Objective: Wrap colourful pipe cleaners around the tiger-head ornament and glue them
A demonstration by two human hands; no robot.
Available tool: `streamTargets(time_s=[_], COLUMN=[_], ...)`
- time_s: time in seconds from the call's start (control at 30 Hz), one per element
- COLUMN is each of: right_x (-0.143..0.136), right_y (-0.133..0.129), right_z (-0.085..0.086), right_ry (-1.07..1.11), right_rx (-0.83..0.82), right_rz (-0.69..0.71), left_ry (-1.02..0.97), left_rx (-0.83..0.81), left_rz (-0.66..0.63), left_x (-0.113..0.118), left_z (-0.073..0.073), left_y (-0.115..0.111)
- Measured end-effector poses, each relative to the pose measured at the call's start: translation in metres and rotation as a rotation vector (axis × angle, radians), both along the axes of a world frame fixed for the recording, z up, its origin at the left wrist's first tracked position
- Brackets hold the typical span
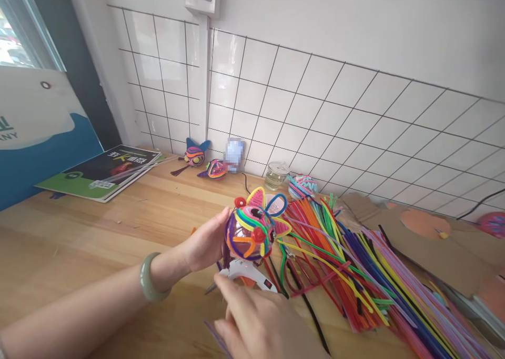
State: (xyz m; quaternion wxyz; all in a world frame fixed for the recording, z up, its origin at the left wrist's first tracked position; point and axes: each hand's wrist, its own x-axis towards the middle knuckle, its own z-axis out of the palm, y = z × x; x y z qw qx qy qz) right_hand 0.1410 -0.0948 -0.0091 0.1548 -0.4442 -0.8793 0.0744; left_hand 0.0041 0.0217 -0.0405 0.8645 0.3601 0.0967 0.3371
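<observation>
My left hand (207, 240) is closed around a ball ornament (240, 235) and holds it up above the table. The ornament is clear and wrapped in bright pipe cleaners, with pink-and-yellow ears, a blue loop, red curls and a dark tassel. Low in front, my right hand (264, 317) has its index finger stretched out and its thumb apart from it. That finger reaches close to a white hot glue gun (240, 268) under the ornament; whether they touch, I cannot tell. Beside the right thumb runs a purple pipe cleaner (215, 335), its lower end hidden.
Loose pipe cleaners (347, 264) in many colours spread over the right side. Cardboard (418, 248) lies behind them. Along the tiled wall stand a glass jar (276, 176) and finished ornaments (194, 155). A booklet (106, 172) rests at the left.
</observation>
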Motion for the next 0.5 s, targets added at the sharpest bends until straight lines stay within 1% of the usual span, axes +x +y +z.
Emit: streamTargets(time_s=[0.13,0.2,0.33,0.4,0.5], right_x=[0.004,0.005,0.006,0.005,0.003], right_y=[0.003,0.004,0.004,0.003,0.002], right_z=[0.013,0.014,0.011,0.011,0.019], right_ry=[0.267,0.368,0.507,0.566,0.633], right_rx=[-0.157,-0.181,-0.188,-0.254,-0.396], right_rz=[-0.127,-0.148,-0.168,-0.208,-0.278], left_ry=[-0.001,-0.004,0.006,0.011,0.002], left_rx=[0.102,0.107,0.102,0.103,0.100], left_rz=[0.140,0.187,0.239,0.257,0.279], left_x=[0.005,0.006,0.006,0.005,0.005], left_z=[0.001,0.001,0.000,0.001,0.002], left_y=[-0.005,-0.006,-0.005,-0.005,-0.006])
